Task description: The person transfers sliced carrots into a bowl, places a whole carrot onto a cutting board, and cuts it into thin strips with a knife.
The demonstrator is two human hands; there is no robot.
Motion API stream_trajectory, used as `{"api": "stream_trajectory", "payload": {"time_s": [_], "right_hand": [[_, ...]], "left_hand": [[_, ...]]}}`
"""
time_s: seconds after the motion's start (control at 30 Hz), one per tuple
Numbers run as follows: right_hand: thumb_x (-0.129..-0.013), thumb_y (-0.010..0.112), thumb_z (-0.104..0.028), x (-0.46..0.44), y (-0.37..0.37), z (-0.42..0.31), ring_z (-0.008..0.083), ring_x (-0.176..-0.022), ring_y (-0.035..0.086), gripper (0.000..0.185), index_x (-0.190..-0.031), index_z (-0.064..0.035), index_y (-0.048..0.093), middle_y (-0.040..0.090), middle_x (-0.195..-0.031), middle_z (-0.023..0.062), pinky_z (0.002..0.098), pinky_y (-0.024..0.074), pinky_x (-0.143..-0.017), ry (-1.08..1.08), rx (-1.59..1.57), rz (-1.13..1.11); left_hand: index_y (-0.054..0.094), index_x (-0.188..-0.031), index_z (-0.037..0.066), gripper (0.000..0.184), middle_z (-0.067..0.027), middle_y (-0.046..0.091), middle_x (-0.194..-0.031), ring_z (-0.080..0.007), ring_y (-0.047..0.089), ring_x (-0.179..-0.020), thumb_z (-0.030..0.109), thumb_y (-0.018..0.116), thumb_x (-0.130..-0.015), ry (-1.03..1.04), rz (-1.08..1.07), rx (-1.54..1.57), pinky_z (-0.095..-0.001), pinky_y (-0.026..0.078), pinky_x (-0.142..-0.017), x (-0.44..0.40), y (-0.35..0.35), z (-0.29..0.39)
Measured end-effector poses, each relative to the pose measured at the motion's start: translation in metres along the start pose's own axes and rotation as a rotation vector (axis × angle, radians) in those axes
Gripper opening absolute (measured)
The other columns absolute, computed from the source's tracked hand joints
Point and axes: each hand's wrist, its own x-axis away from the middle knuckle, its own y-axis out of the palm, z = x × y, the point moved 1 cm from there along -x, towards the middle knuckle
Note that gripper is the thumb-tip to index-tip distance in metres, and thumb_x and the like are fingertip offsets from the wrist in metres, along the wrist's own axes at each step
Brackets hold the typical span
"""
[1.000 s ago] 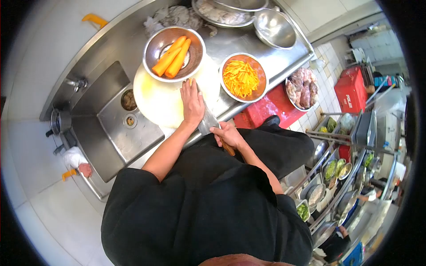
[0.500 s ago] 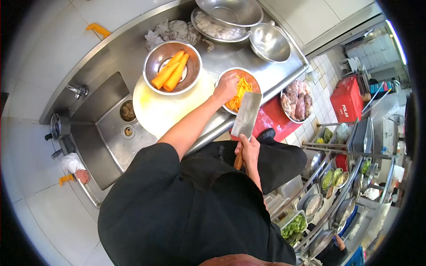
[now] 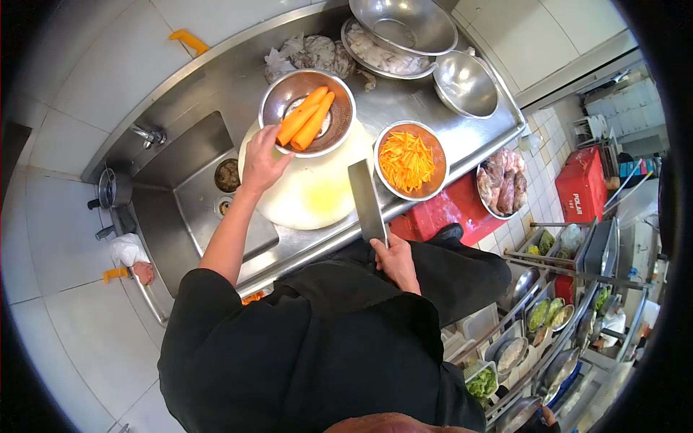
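Having my left hand half open at the rim of the round silver metal bowl, I cannot tell if it grips the long peeled orange carrots inside; my right hand wraps firmly the broad grey steel cleaver, blade near the thin orange strips

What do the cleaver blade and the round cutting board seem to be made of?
Cleaver blade: probably steel, judging by its flat, grey metallic sheen.
Round cutting board: perhaps plastic, matte, pale cream with yellow staining; no wood grain shows.
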Motion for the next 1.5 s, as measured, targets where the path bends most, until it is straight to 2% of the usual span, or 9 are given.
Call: {"api": "stream_trajectory", "payload": {"time_s": [0.2, 0.4, 0.53, 0.63, 0.73, 1.03, 1.13, 1.33, 1.5], "right_hand": [[-0.097, 0.069, -0.028, 0.001, 0.011, -0.022, 0.0513, -0.099, 0.065, 0.034, -0.114, 0.0019, 0.069, 0.069, -0.095, 0.0327, 0.0549, 0.0525, -0.083, -0.170, 0.371, 0.025], [-0.097, 0.069, -0.028, -0.004, 0.014, -0.009, 0.0507, -0.099, 0.067, 0.038, -0.120, 0.0009, 0.066, 0.070, -0.096, 0.0325, 0.0554, 0.0528, -0.083, -0.232, 0.415, 0.044], [-0.096, 0.070, -0.028, -0.001, 0.014, -0.013, 0.0508, -0.101, 0.066, 0.038, -0.119, 0.0011, 0.065, 0.071, -0.098, 0.0323, 0.0559, 0.0525, -0.085, -0.171, 0.420, 0.029], [-0.096, 0.070, -0.028, -0.005, 0.015, -0.008, 0.0512, -0.103, 0.065, 0.037, -0.119, 0.0015, 0.065, 0.070, -0.100, 0.0329, 0.0563, 0.0522, -0.087, -0.217, 0.409, 0.033], [-0.096, 0.070, -0.027, -0.005, 0.015, -0.009, 0.0518, -0.104, 0.065, 0.037, -0.119, 0.0020, 0.065, 0.070, -0.101, 0.0336, 0.0567, 0.0518, -0.088, -0.242, 0.411, 0.030], [-0.096, 0.070, -0.028, -0.006, 0.016, -0.009, 0.0511, -0.102, 0.066, 0.039, -0.116, 0.0049, 0.064, 0.070, -0.099, 0.0340, 0.0565, 0.0521, -0.088, -0.218, 0.436, 0.066], [-0.095, 0.072, -0.030, -0.009, 0.016, -0.012, 0.0506, -0.099, 0.067, 0.039, -0.113, 0.0048, 0.065, 0.070, -0.095, 0.0340, 0.0568, 0.0528, -0.085, -0.232, 0.391, 0.039], [-0.096, 0.070, -0.030, -0.022, 0.018, -0.003, 0.0546, -0.094, 0.066, 0.038, -0.109, 0.0052, 0.064, 0.067, -0.090, 0.0358, 0.0605, 0.0516, -0.081, -0.294, 0.493, 0.058], [-0.095, 0.060, -0.016, -0.025, 0.025, 0.003, 0.0563, -0.100, 0.064, 0.039, -0.127, 0.0055, 0.057, 0.066, -0.102, 0.0397, 0.0610, 0.0503, -0.089, -0.298, 0.485, 0.110]], "left_hand": [[0.043, -0.152, 0.002, 0.083, -0.0205, 0.047, -0.150, -0.0398, 0.043, -0.140, 0.034, 0.081, -0.086, 0.023, -0.020, -0.023, -0.0525, 0.030, -0.118, 0.007, 0.039, -0.006], [0.060, -0.136, 0.002, 0.059, -0.0170, 0.061, -0.137, -0.0320, 0.053, -0.133, 0.036, 0.076, -0.090, -0.112, -0.098, -0.133, -0.0540, 0.029, -0.117, -0.023, 0.030, 0.015], [0.072, -0.120, 0.003, 0.048, -0.0154, 0.074, -0.109, -0.0337, 0.071, -0.105, 0.038, 0.077, -0.087, -0.346, -0.109, 0.080, -0.0461, 0.052, -0.094, -0.065, 0.021, -0.006], [0.072, -0.121, 0.006, 0.049, -0.0169, 0.076, -0.107, -0.0361, 0.073, -0.097, 0.037, 0.079, -0.084, -0.475, -0.519, -0.030, -0.0442, 0.057, -0.084, -0.090, 0.011, 0.015], [0.072, -0.126, 0.009, 0.051, -0.0182, 0.077, -0.105, -0.0346, 0.074, -0.097, 0.035, 0.080, -0.082, -0.361, -0.455, -0.149, -0.0445, 0.057, -0.088, -0.087, 0.034, 0.001], [0.054, -0.144, -0.004, 0.061, -0.0059, 0.071, -0.100, -0.0132, 0.069, -0.086, 0.014, 0.078, -0.090, -0.578, -0.159, 0.787, -0.0286, 0.057, -0.075, 0.004, -0.030, 0.006], [0.052, -0.143, -0.003, 0.066, -0.0042, 0.066, -0.087, -0.0083, 0.065, -0.079, 0.014, 0.082, -0.087, -0.749, -0.277, 0.577, -0.0271, 0.055, -0.068, 0.058, -0.025, 0.030], [0.052, -0.148, 0.000, 0.077, -0.0264, 0.068, -0.093, -0.0453, 0.069, -0.090, 0.031, 0.082, -0.085, -0.457, -0.272, -0.021, -0.0480, 0.055, -0.088, 0.093, 0.024, 0.050], [0.068, -0.132, 0.002, 0.046, -0.0231, 0.065, -0.107, -0.0386, 0.067, -0.103, 0.026, 0.072, -0.093, -0.616, -0.447, 0.093, -0.0456, 0.054, -0.092, 0.077, 0.024, 0.030]]}}
